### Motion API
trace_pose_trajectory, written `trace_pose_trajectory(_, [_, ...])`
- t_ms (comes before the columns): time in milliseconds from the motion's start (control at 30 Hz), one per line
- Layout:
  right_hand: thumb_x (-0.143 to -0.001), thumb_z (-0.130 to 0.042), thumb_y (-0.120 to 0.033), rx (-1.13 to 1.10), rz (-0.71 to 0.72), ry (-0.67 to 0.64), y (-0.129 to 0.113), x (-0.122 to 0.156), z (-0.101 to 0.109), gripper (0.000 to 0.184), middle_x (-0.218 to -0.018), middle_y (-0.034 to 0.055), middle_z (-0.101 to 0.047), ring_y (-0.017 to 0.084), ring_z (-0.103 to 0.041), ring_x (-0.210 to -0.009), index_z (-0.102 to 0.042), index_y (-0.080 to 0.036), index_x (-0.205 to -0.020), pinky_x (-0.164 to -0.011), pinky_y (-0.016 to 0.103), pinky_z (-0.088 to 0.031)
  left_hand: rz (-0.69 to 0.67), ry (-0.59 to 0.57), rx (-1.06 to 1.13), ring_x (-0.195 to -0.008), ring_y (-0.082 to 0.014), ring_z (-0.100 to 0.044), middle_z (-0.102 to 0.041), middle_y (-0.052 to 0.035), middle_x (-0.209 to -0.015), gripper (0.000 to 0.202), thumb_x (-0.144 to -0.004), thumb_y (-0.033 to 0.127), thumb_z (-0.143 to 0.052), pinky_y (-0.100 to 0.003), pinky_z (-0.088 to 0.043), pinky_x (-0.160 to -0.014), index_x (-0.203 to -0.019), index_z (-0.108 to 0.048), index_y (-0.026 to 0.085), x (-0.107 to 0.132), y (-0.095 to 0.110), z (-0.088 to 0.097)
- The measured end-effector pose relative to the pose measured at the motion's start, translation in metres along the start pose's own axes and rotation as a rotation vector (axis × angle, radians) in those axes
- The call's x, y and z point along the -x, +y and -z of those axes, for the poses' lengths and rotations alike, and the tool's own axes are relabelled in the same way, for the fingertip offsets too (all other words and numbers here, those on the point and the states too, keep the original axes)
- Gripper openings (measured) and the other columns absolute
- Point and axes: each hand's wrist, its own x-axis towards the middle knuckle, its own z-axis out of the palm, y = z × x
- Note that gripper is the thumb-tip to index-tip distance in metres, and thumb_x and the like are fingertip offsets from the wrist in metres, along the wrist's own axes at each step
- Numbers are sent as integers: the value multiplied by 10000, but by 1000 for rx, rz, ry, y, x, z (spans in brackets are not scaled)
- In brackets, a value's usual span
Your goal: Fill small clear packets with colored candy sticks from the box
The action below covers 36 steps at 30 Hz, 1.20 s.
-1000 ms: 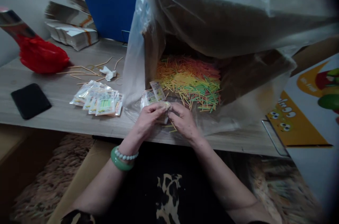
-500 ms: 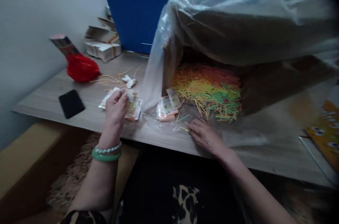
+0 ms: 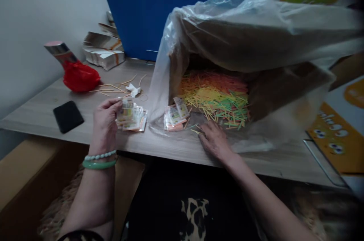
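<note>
Left of centre, the left hand (image 3: pixel 104 121) pinches a clear packet (image 3: pixel 127 110) between its fingers, by other packets (image 3: pixel 143 119) on the surface (image 3: pixel 155 145). Below the coloured sticks (image 3: pixel 217 96), right of centre, the right hand (image 3: pixel 215 140) lies slightly curled; whether it grips anything I cannot tell

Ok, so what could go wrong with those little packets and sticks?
The loose sticks beside the right hand could get brushed off the table. The packet in the left hand might slip, since it seems pinched only near its edge. The piled packets overlap loosely, so they might slide apart.
</note>
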Motion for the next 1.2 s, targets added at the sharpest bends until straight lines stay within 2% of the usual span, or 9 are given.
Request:
trace_pose_trajectory(167, [-926, -447, -175, 11, -198, 191, 3, 12, 7, 221, -1148, 155, -596, 276, -523, -1071, -617, -148, -1066, -922, 412, -425, -479, 162, -680, -1020, -234, -585, -652, -25, -978, 286, -748, 120, -636, -410, -412, -967, -1012, -709, 201, 15, 0, -7])
trace_pose_trajectory(267, [-926, -539, -307, -34, -103, 62, 3, 35, 15, 187, -1145, 118, -601, 266, -527, -1061, -613, -178, -1040, -921, 393, -420, -683, -147, -677, -977, -242, -611, -660, -54, -993, 186, -823, 211, -617, -403, -463, -914, -979, -714, 189, 67, -8, -32])
trace_pose_trajectory(333, [-911, -578, -338, 7, -41, -67, 4, 50, 17, 201, -1164, 113, -595, 271, -527, -1054, -616, -182, -1032, -920, 404, -408, -711, -553, -599, -907, -208, -636, -676, -74, -990, 162, -864, 204, -572, -353, -514, -830, -939, -714, 184, 106, -20, -55])
trace_pose_trajectory(467, [-948, -450, -170, 154, -83, -113, 19, 50, 16, 184, -1069, 123, -613, 256, -529, -988, -631, -163, -975, -863, 381, -390, -688, -1011, -627, -1070, -247, -625, -650, -123, -1175, 305, -856, 223, -616, -404, -516, -930, -1156, -657, 183, 154, -43, -97])
trace_pose_trajectory(567, [-948, -416, -137, 228, -88, 9, 29, 24, 32, 228, -1088, 127, -627, 264, -514, -1010, -635, -162, -1005, -857, 379, -365, -646, -1003, -788, -1158, -303, -585, -606, -163, -1272, 511, -810, 229, -676, -469, -494, -972, -1302, -558, 162, 154, -51, -114])
trace_pose_trajectory(767, [-978, -373, -181, 245, -81, 320, 12, 0, 71, 261, -977, 112, -655, 254, -527, -926, -631, -176, -943, -819, 373, -336, -585, -810, -849, -1023, -282, -633, -668, -139, -1121, 449, -836, 162, -584, -428, -516, -893, -1283, -550, 154, 142, -43, -120])
trace_pose_trajectory(967, [-910, -428, -98, 47, 12, 60, 4, 48, 33, 191, -808, 65, -632, 207, -533, -787, -585, -175, -833, -726, 325, -362, -855, -892, -1009, -1234, -344, -498, -514, -170, -1424, 624, -834, 162, -577, -491, -428, -968, -1435, -411, 164, 167, -27, -135])
trace_pose_trajectory(1100, [-919, -469, -132, -64, 43, -143, 10, 57, 32, 135, -881, 69, -650, 209, -561, -831, -593, -174, -883, -752, 323, -414, -973, -1159, -1067, -1078, -285, -566, -654, -106, -1204, 301, -912, 149, -472, -466, -418, -925, -1160, -634, 199, 178, -34, -153])
trace_pose_trajectory(1200, [-921, -493, -156, -108, 9, -172, 21, 38, 48, 138, -985, 73, -664, 214, -574, -913, -604, -182, -998, -794, 324, -444, -968, -1209, -1088, -975, -273, -581, -678, -97, -1053, 207, -923, 158, -465, -442, -435, -871, -949, -669, 174, 178, -41, -158])
